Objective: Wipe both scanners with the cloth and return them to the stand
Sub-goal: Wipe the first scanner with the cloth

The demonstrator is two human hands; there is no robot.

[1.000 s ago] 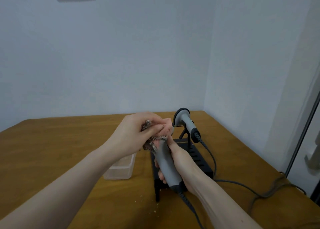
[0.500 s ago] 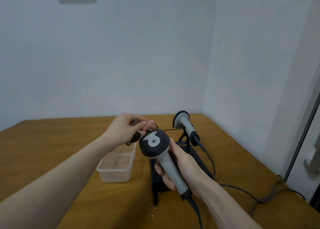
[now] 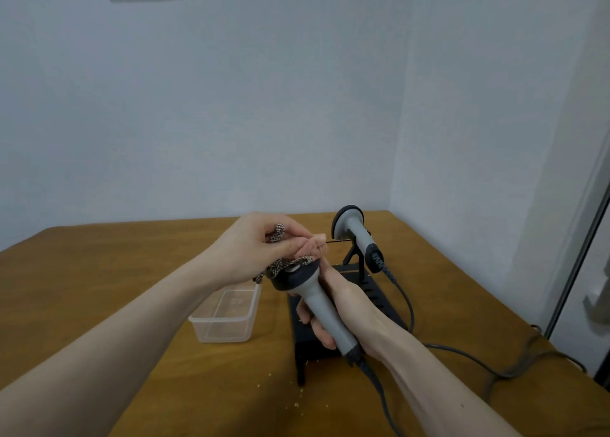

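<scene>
Your right hand (image 3: 350,308) grips one scanner (image 3: 317,301) above the stand (image 3: 376,296); your left hand (image 3: 264,248) presses the cloth (image 3: 280,268) to its head. Second scanner (image 3: 358,235) rests on the stand; whether it is wiped cannot be told.

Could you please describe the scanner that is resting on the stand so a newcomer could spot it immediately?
Start at the wooden table and find the black stand near its far right corner. The resting scanner lies on the stand's rack, untouched, while its twin sits gripped in the right hand.
</scene>
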